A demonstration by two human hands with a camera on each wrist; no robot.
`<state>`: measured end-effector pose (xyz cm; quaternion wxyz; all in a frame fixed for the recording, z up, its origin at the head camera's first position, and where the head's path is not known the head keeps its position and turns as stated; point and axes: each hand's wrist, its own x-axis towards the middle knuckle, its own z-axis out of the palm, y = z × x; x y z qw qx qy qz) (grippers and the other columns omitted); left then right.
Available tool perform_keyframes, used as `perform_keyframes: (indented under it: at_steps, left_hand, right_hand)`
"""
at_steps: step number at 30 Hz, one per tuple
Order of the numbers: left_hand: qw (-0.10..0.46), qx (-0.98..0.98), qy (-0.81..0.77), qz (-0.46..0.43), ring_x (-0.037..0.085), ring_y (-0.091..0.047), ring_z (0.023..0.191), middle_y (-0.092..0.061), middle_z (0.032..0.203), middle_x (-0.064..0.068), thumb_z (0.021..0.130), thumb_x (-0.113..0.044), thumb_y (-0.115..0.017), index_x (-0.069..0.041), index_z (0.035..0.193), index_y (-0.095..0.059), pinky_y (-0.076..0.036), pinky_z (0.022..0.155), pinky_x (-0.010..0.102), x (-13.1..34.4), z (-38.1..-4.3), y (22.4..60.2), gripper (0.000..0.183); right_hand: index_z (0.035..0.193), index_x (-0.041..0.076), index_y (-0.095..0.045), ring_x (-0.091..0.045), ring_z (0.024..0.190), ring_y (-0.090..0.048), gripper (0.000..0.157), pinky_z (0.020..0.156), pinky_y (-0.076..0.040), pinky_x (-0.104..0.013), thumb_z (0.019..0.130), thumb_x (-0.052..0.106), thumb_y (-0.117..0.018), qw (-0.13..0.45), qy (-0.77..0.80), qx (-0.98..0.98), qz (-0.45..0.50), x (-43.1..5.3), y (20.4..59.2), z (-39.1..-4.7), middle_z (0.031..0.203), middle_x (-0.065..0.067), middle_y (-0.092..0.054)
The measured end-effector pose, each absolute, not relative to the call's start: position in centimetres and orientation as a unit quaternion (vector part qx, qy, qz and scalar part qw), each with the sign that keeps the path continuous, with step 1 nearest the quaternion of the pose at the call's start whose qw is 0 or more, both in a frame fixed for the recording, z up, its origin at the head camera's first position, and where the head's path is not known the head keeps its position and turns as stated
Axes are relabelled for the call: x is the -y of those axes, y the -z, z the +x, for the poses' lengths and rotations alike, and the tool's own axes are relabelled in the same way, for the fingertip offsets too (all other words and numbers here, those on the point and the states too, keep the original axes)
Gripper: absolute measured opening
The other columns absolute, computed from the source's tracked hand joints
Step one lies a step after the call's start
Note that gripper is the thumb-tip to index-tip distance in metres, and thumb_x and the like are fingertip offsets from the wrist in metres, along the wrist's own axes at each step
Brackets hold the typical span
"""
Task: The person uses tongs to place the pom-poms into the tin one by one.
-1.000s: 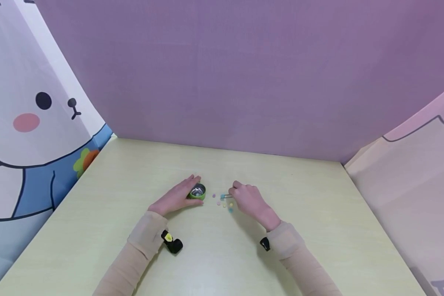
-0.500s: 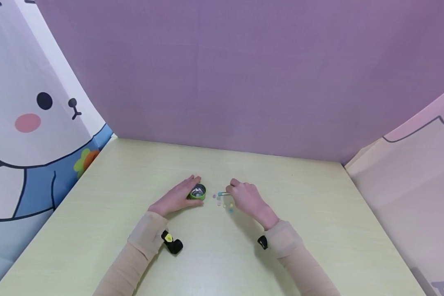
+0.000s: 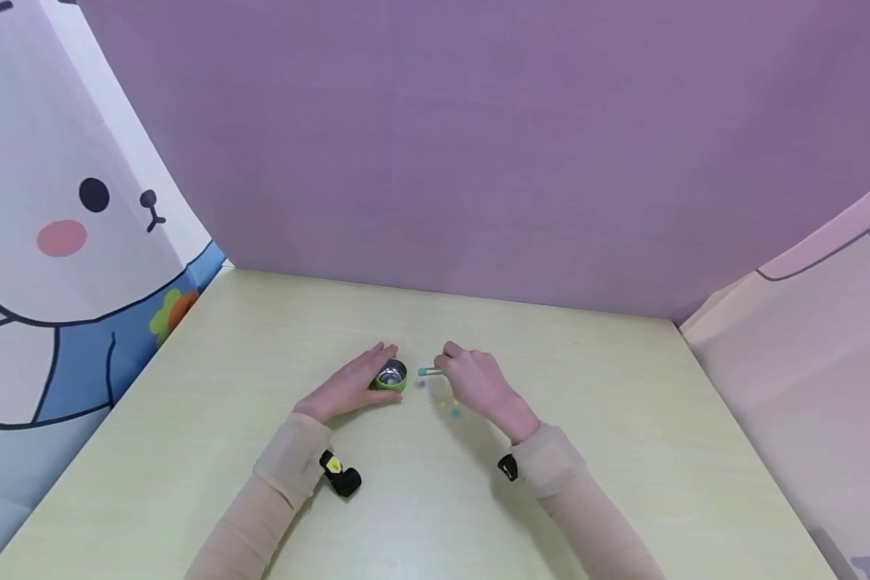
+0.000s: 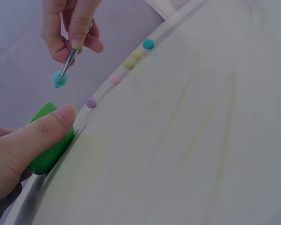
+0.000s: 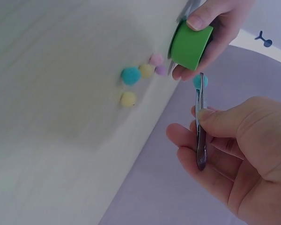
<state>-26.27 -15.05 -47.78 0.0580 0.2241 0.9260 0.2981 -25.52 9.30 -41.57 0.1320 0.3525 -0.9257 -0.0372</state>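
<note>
My left hand (image 3: 348,388) holds a small green cup (image 3: 390,387) with a metal inside, thumb on the near side and fingers round the far side. It stands upright on the table. My right hand (image 3: 478,379) pinches metal tweezers (image 5: 202,145) between thumb and fingers. A teal pom-pom (image 4: 63,81) is gripped in the tips, raised above the table just right of the cup and apart from it. On the table beside the cup lie a purple pom-pom (image 4: 91,102), a pink one, two yellow ones and another teal pom-pom (image 5: 130,75).
The pale wooden table (image 3: 609,387) extends on all sides of the hands. A purple backdrop (image 3: 435,161) rises behind its far edge. Printed cloths hang at the left and right. Each sleeve carries a black wrist device, such as the left wrist device (image 3: 343,479).
My right hand has moved left and up with the tweezers, carrying the teal pom-pom off the table toward the cup. The left hand keeps its hold on the cup.
</note>
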Motion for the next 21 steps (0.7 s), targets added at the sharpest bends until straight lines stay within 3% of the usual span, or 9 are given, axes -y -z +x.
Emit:
perform_keyframes:
  at_steps: [21]
  left_hand:
    - [0.062,-0.926,-0.300,0.222,0.037,-0.019,0.154,-0.016,0.166,0.017,0.087,-0.051,-0.070,-0.012,0.158,-0.023,-0.025,0.123,0.059,15.1,-26.2,47.6,0.094]
  right_hand:
    - [0.112,0.010,-0.074,-0.016,0.069,-0.067,0.028,0.054,-0.056,-0.022,0.086,-0.001,-0.070,0.105,0.041,0.927,0.358,-7.0,41.1,-25.7,0.105,-0.005,-0.070]
